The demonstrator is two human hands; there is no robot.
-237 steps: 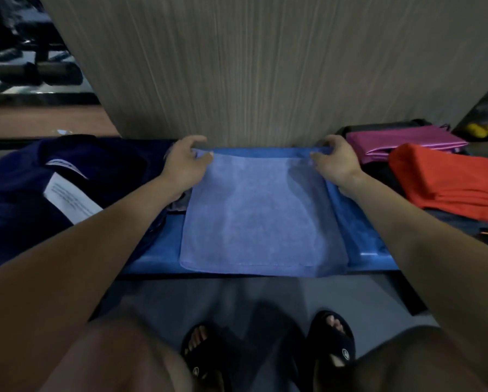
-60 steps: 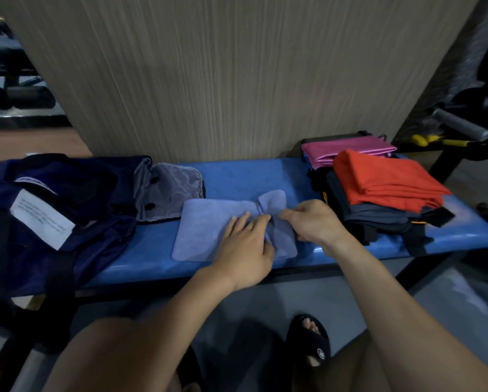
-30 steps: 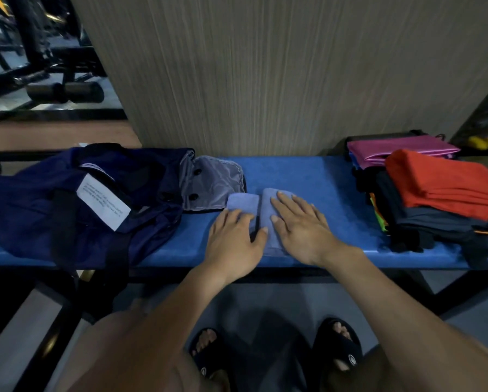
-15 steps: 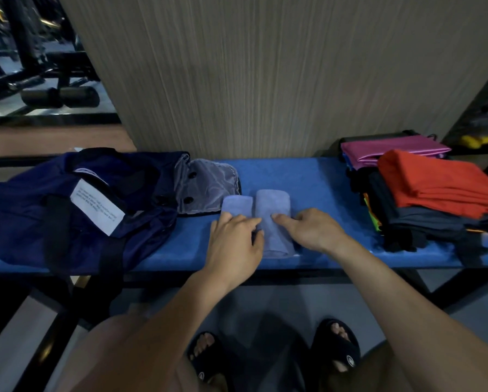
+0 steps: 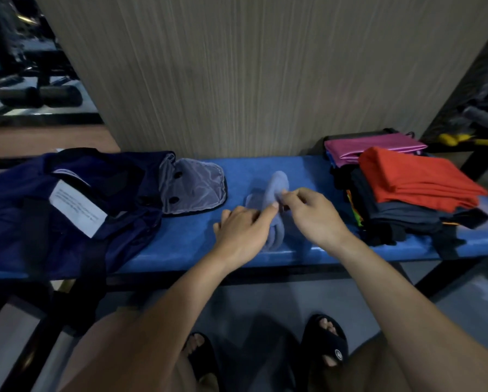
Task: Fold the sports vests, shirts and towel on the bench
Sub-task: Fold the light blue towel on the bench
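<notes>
Your right hand (image 5: 312, 215): fingers curled, thumb and fingertips pinching the raised upper fold of the towel (image 5: 274, 202) — the grip point is slightly blurred.
Your left hand (image 5: 241, 232): lying on the towel's left side, fingers loosely bent, thumb stretched out along the cloth toward your right hand; whether it grips or only presses, you cannot tell from this view.
Towel: pale blue, folded into a narrow strip, lying near the middle of the bench (image 5: 265, 168) at its front half; its far end is lifted off the pad.
Bench: blue padded top, set against a wood-grain wall (image 5: 251, 69).
To your right: a stack of folded clothes (image 5: 401, 205) on the bench — a red garment (image 5: 415, 179) on top, dark ones under it, and a pink piece (image 5: 370, 147) behind, touching the stack.
To your left: a dark navy bag (image 5: 67, 205) spread over the bench end, with a white label (image 5: 77, 206) facing up and a grey flap (image 5: 194, 190) with black snaps lying just beside the towel.
Below: your feet in black sandals (image 5: 329, 343) on the grey floor.
</notes>
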